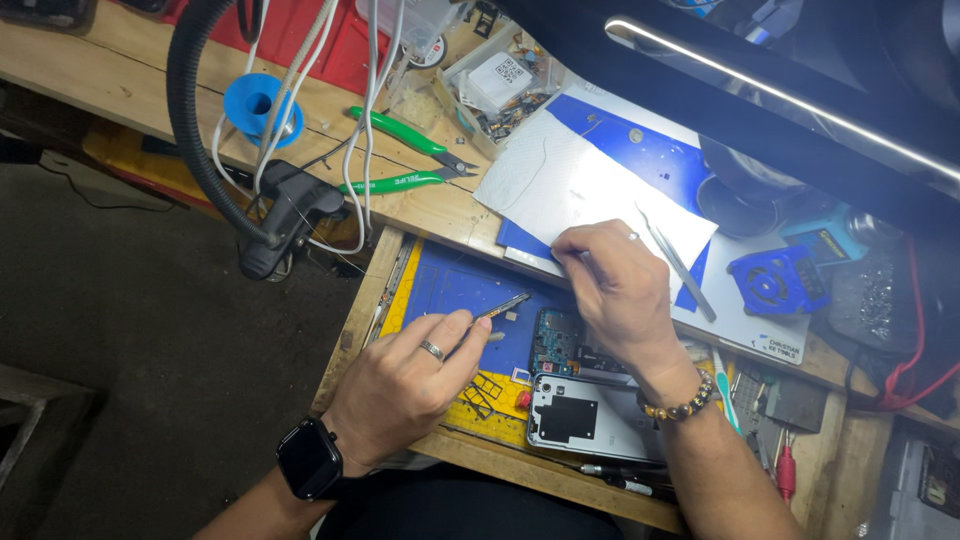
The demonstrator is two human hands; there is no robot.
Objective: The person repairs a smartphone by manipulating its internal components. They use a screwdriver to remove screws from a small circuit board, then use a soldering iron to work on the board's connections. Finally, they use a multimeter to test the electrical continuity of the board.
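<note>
My left hand [415, 375], with a ring and a black watch at the wrist, pinches thin tweezers [503, 305] whose tip points right over a blue mat [455, 285]. My right hand [615, 285], with a bead bracelet, rests fingertips on the edge of a white paper towel [570, 185]; whether it pinches something small I cannot tell. Just under my right hand lies a bare phone circuit board [555, 340]. A silver phone frame [580, 415] lies nearer me, below the board.
Another pair of tweezers [680, 265] lies on the towel's right edge. Green-handled cutters [405, 155], a blue solder spool [262, 105] and a parts tray [500, 85] sit at the back. A black flexible hose [195, 130] arcs at left; a blue holder [775, 282] stands right.
</note>
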